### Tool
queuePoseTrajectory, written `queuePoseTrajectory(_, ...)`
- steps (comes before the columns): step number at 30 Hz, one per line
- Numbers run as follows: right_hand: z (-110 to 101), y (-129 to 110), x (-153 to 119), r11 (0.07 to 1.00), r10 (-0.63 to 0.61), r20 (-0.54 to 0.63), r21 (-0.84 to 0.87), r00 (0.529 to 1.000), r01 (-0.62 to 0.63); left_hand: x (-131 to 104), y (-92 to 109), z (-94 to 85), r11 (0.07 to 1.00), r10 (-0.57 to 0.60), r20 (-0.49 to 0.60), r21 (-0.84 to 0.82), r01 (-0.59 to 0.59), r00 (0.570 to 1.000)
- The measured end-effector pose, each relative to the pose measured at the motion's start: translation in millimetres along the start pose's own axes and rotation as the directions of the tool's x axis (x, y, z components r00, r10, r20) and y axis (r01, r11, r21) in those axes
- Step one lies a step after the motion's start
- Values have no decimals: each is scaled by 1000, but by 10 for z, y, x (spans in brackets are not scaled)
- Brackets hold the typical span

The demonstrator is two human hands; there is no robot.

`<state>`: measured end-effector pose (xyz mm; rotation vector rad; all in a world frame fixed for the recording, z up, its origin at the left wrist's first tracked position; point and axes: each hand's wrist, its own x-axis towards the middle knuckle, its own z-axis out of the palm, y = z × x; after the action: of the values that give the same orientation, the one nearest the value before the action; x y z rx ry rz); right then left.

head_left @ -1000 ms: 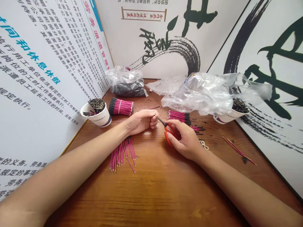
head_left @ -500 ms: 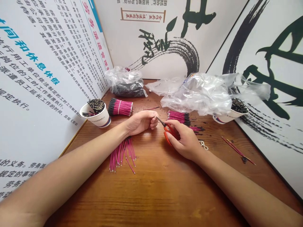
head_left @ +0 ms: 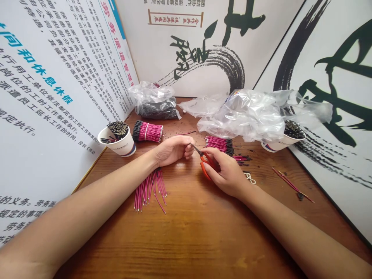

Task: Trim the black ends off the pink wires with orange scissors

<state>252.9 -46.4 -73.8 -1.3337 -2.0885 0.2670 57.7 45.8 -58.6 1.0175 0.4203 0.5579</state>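
The scissors [head_left: 201, 154] are over the middle of the surface [head_left: 180, 232], gripped by their orange handles in the right hand [head_left: 229, 172], blades pointing toward the left hand's fingertips. The left hand [head_left: 171, 150] has a closed grip, thumb and finger pinched at the blade tips; whether they hold anything is too small to tell.

In my judgement, fine work at the blade tips is in hand, and any move of the blades from here calls for a steady pinch and small handle motion, clear of the skin.

Loose pink wires [head_left: 145, 190] fan out beneath the left wrist. Beyond the hands lie a tied wire bundle [head_left: 148, 131] and a wire pile [head_left: 217, 144]. Farther out are the left cup [head_left: 123, 148], the right cup [head_left: 274, 145], a clear bag [head_left: 247, 116] and a pale string [head_left: 250, 178].
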Motion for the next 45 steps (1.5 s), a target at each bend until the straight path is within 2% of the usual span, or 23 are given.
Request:
queuePoseTrajectory(25, -26, -1, -9, 996, -92, -43, -25, 995, 91, -8, 4, 3, 1000, 19, 24, 13, -19, 1000)
queuePoseTrajectory(33, -2, 3, -18, 998, -29, -67, -50, 997, 25, -7, 14, 4, 1000, 19, 39, 3, -19, 999)
queuePoseTrajectory(45, -5, 1, -20, 999, -36, -48, -8, 998, 35, -1, 0, -9, 1000, 16, 26, 8, -17, 1000)
